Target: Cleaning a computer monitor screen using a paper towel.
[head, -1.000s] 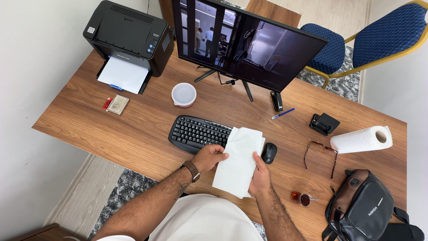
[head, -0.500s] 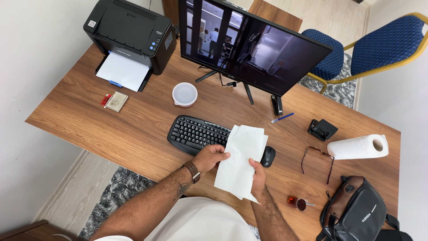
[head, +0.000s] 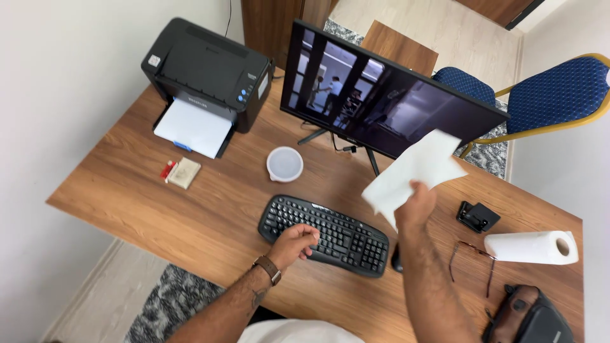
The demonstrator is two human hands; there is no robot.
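The right hand (head: 414,202) lifts a white paper towel sheet (head: 416,168), pinched, toward the black flat monitor (head: 387,101); the left hand (head: 293,244), fingers curled empty, steadies the black keyboard (head: 324,234).

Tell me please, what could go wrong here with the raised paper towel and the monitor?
1. The right hand holds the paper towel up by the monitor, which stands on thin legs; a hard push might tip it.
2. The left hand rests at the keyboard and could press keys.

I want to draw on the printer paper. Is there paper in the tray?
Yes: white paper lies in the printer front tray.
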